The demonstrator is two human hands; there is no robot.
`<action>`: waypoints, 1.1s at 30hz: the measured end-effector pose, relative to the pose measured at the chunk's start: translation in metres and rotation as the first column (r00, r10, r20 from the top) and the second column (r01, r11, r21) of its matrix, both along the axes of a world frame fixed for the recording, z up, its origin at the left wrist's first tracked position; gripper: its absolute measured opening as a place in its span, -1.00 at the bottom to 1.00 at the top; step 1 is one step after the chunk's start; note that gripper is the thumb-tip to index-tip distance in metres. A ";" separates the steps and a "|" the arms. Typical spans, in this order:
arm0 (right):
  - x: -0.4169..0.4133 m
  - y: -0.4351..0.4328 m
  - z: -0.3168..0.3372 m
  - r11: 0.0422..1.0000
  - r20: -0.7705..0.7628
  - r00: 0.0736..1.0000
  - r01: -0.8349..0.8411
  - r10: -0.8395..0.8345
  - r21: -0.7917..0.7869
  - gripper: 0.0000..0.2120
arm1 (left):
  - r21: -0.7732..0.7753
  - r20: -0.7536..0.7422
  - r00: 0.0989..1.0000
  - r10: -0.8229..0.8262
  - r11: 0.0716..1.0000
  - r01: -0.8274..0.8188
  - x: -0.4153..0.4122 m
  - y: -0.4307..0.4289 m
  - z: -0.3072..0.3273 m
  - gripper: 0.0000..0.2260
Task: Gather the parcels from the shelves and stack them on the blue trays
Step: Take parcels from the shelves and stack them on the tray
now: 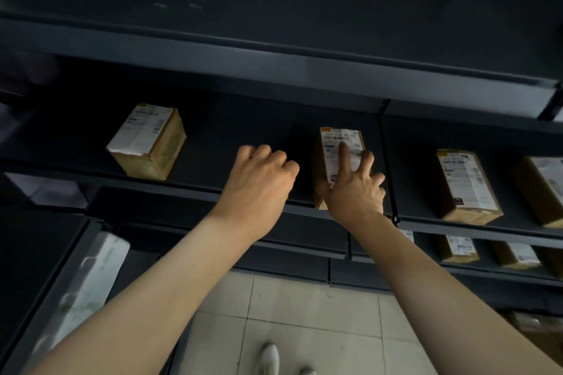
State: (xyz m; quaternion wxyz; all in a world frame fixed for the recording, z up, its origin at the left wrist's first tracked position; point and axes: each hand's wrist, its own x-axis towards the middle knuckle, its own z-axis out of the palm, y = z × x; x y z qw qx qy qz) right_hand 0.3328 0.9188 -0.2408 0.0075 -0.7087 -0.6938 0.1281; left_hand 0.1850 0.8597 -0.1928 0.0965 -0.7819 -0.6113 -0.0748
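A small brown parcel (335, 143) with a white label stands on the dark shelf (213, 161) in the middle. My right hand (355, 186) grips it from the front, thumb at its left side, forefinger lying on the label. My left hand (262, 183) hovers over the shelf just left of that parcel, fingers curled, holding nothing. Another labelled parcel (147, 140) sits further left on the same shelf. Two more parcels (467, 187) (545, 189) rest on the shelf's right section. No blue tray is in view.
A shelf board (274, 61) overhangs above the parcels. Lower shelves at right hold several small parcels (458, 248). A white plastic-wrapped package (91, 277) lies on a lower left shelf. Tiled floor (304, 313) and my white shoe (269, 359) show below.
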 end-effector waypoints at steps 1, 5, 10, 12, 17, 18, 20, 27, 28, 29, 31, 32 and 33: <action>-0.005 -0.002 0.005 0.999 -0.010 0.999 -0.052 0.052 0.007 -0.25 | -0.038 -0.022 0.999 0.027 0.999 -0.027 -0.003 -0.005 0.002 -0.83; -0.033 -0.009 0.023 0.970 -0.049 0.969 -0.242 0.243 0.030 -0.25 | -0.105 -0.075 0.973 0.220 0.968 -0.227 -0.031 -0.030 0.002 -0.78; -0.075 -0.021 0.031 0.928 -0.062 0.927 -0.366 0.370 0.074 -0.26 | -0.047 -0.024 0.918 0.396 0.917 -0.396 -0.085 -0.055 -0.004 -0.78; -0.093 -0.023 0.032 0.917 -0.065 0.917 -0.388 0.394 0.092 -0.27 | -0.056 -0.017 0.886 0.464 0.884 -0.464 -0.107 -0.056 -0.005 -0.77; -0.137 -0.019 0.030 0.909 -0.089 0.908 -0.399 0.410 0.117 -0.26 | -0.077 -0.017 0.833 0.554 0.829 -0.553 -0.161 -0.039 -0.024 -0.63; -0.146 -0.017 0.029 0.911 -0.094 0.909 -0.394 0.405 0.122 -0.26 | -0.079 -0.004 0.828 0.561 0.825 -0.559 -0.171 -0.033 -0.029 -0.60; -0.161 -0.013 0.027 0.917 -0.099 0.915 -0.377 0.390 0.128 -0.25 | -0.090 0.005 0.821 0.570 0.818 -0.568 -0.184 -0.022 -0.037 -0.54; -0.194 0.003 0.020 0.942 -0.100 0.941 -0.310 0.324 0.127 -0.22 | -0.200 0.011 0.758 0.652 0.744 -0.637 -0.212 0.013 -0.066 -0.31; -0.195 0.005 0.019 0.945 -0.101 0.944 -0.303 0.315 0.121 -0.21 | -0.214 0.002 0.746 0.666 0.729 -0.650 -0.214 0.016 -0.069 -0.29; -0.195 0.006 0.018 0.948 -0.101 0.946 -0.297 0.309 0.117 -0.21 | -0.217 -0.003 0.734 0.679 0.716 -0.664 -0.216 0.017 -0.071 -0.27; -0.194 0.008 0.017 0.950 -0.101 0.948 -0.289 0.300 0.115 -0.21 | -0.206 0.005 0.711 0.703 0.696 -0.688 -0.219 0.020 -0.076 -0.27; -0.194 0.009 0.017 0.952 -0.100 0.950 -0.284 0.295 0.114 -0.22 | -0.205 0.020 0.703 0.711 0.691 -0.693 -0.220 0.021 -0.077 -0.28; -0.193 0.009 0.018 0.954 -0.100 0.951 -0.280 0.291 0.110 -0.22 | -0.214 0.043 0.696 0.717 0.687 -0.695 -0.221 0.022 -0.079 -0.29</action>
